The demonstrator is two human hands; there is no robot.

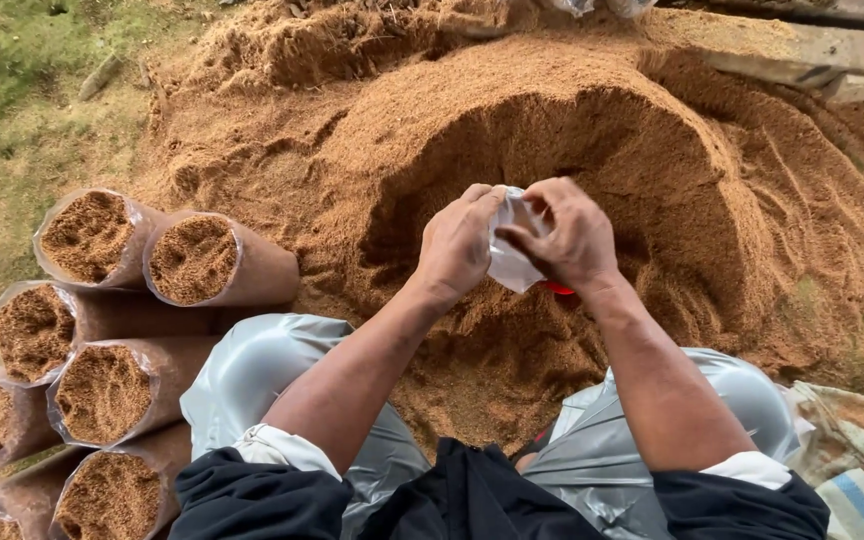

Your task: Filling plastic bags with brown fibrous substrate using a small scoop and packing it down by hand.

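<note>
We hold a small clear plastic bag (509, 262) up in front of us with both hands, right over the scooped-out hollow in the big pile of brown sawdust (592, 130). Our left hand (455, 243) grips one edge of the bag and our right hand (564, 235) grips the other, and the fingers (524, 240) of each hand are pinching the thin plastic, it seems so that the two sides can be rubbed apart at the mouth. The bag looks flat and empty. Something small and red (558, 289) peeks out just under our right hand, but we cannot tell what it is. On our left lie filled bags (112, 330) of sawdust, stacked on their sides with open ends facing us, close by the pile. Our knees are covered with shiny grey plastic (262, 370), likely to keep the dust off.
</note>
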